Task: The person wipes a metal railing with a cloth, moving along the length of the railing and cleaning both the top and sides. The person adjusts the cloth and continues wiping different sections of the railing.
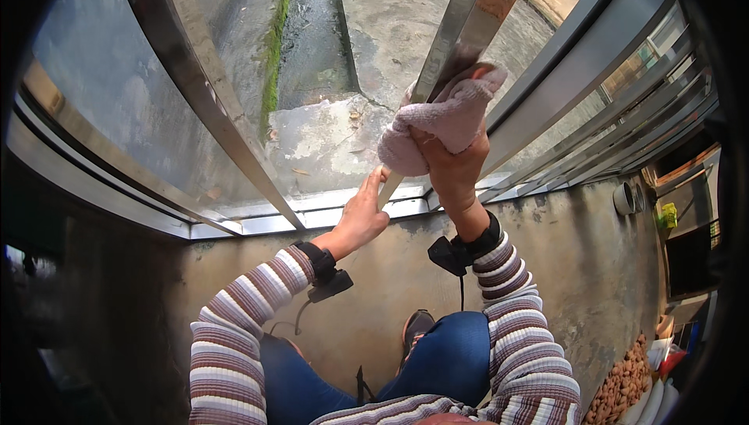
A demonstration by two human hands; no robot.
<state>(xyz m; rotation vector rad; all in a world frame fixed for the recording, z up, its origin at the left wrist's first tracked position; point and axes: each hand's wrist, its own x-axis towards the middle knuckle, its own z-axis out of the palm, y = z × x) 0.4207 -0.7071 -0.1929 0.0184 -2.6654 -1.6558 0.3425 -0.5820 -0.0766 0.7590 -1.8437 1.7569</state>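
Note:
My right hand point(453, 159) grips a pale pink terry cloth point(436, 118) that is wrapped around an upright metal bar point(456, 45). The bar is shiny, square in section, and part of a row of metal window bars. Lower on the same bar, my left hand point(363, 208) rests with its fingertips against the metal, just below the cloth. Whether the left fingers close around the bar is hard to see. Both wrists carry black straps with small black devices and cables.
More metal bars point(216, 103) stand to the left and right, above a pale bottom rail point(327, 214). Beyond them lies wet concrete with a mossy channel point(278, 45). A heap of brown nut-like pieces point(620, 381) and a grey bucket point(624, 198) are on the floor at right.

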